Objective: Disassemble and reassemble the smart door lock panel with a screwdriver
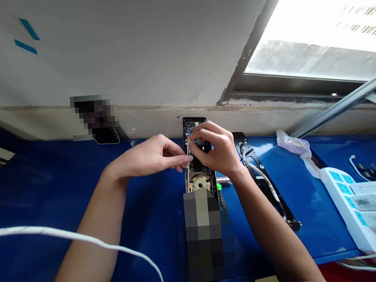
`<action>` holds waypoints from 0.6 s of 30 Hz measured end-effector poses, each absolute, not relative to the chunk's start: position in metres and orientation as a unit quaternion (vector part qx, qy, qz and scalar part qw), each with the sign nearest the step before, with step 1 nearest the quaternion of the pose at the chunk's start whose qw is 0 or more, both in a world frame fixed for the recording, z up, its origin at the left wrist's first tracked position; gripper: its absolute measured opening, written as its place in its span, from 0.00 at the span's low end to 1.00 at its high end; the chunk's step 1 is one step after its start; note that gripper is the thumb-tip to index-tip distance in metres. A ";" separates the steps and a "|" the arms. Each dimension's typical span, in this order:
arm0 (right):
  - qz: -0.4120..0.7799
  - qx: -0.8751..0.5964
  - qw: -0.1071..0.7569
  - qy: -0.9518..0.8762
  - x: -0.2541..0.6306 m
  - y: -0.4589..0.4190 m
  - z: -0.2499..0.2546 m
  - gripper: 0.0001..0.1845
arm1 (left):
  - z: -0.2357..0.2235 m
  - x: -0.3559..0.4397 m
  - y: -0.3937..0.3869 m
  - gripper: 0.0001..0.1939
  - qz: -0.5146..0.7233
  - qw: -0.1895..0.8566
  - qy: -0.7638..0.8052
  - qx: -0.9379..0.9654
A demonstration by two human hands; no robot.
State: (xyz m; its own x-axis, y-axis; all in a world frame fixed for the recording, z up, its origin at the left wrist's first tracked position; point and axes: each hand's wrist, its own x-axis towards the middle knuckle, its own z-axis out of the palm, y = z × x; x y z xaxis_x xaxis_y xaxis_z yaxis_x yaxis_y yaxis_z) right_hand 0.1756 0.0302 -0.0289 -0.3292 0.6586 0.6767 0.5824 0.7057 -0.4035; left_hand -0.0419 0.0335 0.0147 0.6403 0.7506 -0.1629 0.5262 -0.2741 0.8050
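An opened black electronic door lock panel (pixel 197 175) lies upright on the blue workbench (pixel 49 199), with a circuit board (pixel 189 130) showing at its far end. A round brass-coloured mechanism (pixel 200 183) sits nearer me, and a blurred patch hides the panel's near end. Over the panel, my left hand (pixel 150 158) and my right hand (pixel 213 150) both pinch a thin white wire (pixel 187 162). My fingers cover the middle of the panel. A small green part (pixel 219 186) shows at the panel's right side.
To the right lie a long black metal lock plate (pixel 259 174) with a white cable along it, a pinkish packet (pixel 292 143), and a white power strip (pixel 351 197) with plugs and cords. A thick white cable (pixel 85 238) crosses the near left. A pixelated patch (pixel 96 115) covers something by the wall.
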 end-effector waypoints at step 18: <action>0.123 -0.373 0.303 -0.868 0.201 0.019 0.000 0.06 | 0.036 -0.054 0.018 0.12 0.070 0.474 0.380 0.791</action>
